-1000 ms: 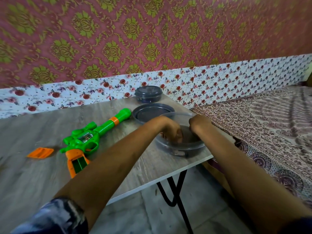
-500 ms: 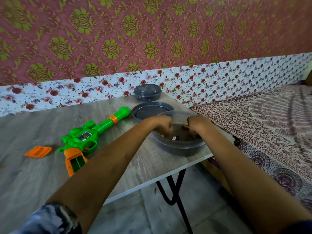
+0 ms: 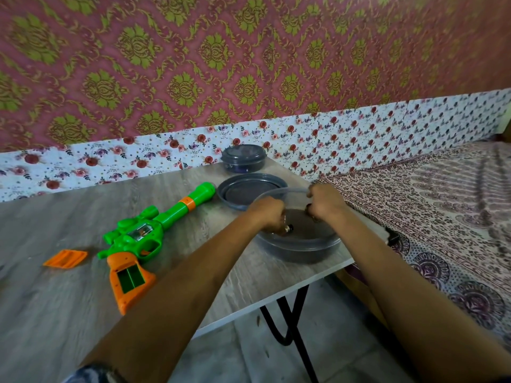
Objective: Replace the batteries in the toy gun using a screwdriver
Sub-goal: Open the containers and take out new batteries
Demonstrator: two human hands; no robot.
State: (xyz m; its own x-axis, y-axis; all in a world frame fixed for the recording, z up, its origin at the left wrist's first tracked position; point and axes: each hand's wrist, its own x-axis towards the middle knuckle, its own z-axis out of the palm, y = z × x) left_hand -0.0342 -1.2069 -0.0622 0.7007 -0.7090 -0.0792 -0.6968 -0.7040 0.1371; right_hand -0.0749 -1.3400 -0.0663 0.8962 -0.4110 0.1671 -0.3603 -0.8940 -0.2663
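Observation:
A green and orange toy gun (image 3: 146,236) lies on the grey table (image 3: 55,313), and the battery bay in its orange grip (image 3: 130,275) is uncovered. The orange bay cover (image 3: 65,258) lies to the gun's left. Both of my hands are inside a round dark container (image 3: 301,248) near the table's right edge. My left hand (image 3: 266,214) has curled fingers that pinch a small battery (image 3: 288,228) with a metal end. My right hand (image 3: 325,203) is curled around a small dark piece, seemingly another battery, mostly hidden. I see no screwdriver.
The container's loose lid (image 3: 250,190) lies just behind it. A smaller closed container (image 3: 243,158) stands by the wall. The table ends right beside the container, with black legs (image 3: 293,322) below. A patterned bedspread (image 3: 442,217) lies to the right.
Both hands have risen slightly inside the container. A battery now shows at my left fingertips. The gun and cover have not moved.

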